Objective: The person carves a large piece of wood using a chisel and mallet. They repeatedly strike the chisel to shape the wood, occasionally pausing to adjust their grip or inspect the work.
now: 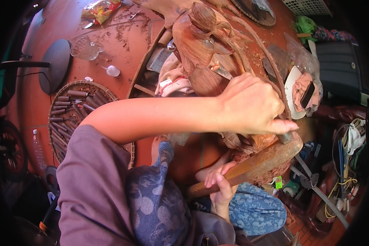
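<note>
Left hand (pixel 250 105) grips chisel (pixel 285 137) under right hand's (pixel 219 184) mallet (pixel 258 162).

Warm daylight, strong fisheye bend

Bright, reddish light falls evenly on the carving (pixel 205 45); shadows under it are soft. Away from the carving, edges curve, darken to black corners, and the near sleeve (pixel 94 192) looks soft.
</note>
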Demonstrator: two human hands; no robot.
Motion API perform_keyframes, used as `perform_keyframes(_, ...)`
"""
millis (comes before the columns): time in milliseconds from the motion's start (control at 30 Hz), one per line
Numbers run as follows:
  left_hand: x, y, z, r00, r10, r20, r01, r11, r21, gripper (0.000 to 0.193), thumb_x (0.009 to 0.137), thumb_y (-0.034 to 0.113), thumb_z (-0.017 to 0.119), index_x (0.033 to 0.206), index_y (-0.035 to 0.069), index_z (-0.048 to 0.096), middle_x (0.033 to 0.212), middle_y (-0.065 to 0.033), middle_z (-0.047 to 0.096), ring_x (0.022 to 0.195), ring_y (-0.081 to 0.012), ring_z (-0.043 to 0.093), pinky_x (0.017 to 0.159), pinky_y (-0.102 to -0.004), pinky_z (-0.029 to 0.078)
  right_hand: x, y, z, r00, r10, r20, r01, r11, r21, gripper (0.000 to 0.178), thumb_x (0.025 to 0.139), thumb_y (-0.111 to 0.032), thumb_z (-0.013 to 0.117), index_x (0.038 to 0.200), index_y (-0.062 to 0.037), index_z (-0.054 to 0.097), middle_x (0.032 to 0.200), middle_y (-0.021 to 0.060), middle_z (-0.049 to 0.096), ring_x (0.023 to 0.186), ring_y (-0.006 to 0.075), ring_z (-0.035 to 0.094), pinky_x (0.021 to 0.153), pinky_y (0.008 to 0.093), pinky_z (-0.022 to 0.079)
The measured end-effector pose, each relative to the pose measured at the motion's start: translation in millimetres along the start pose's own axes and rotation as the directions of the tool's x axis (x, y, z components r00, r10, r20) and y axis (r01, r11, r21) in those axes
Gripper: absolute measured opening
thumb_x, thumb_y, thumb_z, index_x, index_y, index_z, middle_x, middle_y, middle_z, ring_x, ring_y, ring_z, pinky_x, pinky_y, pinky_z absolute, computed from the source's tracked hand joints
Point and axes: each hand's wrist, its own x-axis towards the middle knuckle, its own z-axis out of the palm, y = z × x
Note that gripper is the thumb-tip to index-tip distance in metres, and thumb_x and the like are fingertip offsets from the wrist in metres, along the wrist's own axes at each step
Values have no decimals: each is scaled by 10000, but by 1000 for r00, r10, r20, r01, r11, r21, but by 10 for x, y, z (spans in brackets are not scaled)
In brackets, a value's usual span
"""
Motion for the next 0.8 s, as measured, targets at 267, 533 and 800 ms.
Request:
perform_keyframes(267,0,-19,-33,998,-4,-70,4,1000,11,659,843,604,619,546,17,642,470,-174,532,450,-384,580,442,-448,475,39,-14,2,998,-47,-44,46,999,-20,244,865,-27,609,983,-81,402,729,86,507,587,194,534,600,364,483)
perform_keyframes(533,16,-36,7,990,4,-141,-3,1000,4,608,843,573,663,512,70,579,452,-129,503,427,-349,556,412,-429,439,25,-38,16,996,-94,-12,94,994,57,250,855,4,613,982,-69,410,736,76,517,592,184,536,592,345,490)
perform_keyframes(800,33,-33,-28,980,7,-199,3,999,47,590,851,540,685,509,76,560,464,-111,506,434,-331,553,405,-416,414,70,-111,35,983,-177,-56,181,980,81,273,844,14,637,990,-52,416,745,92,524,584,187,557,608,352,507)
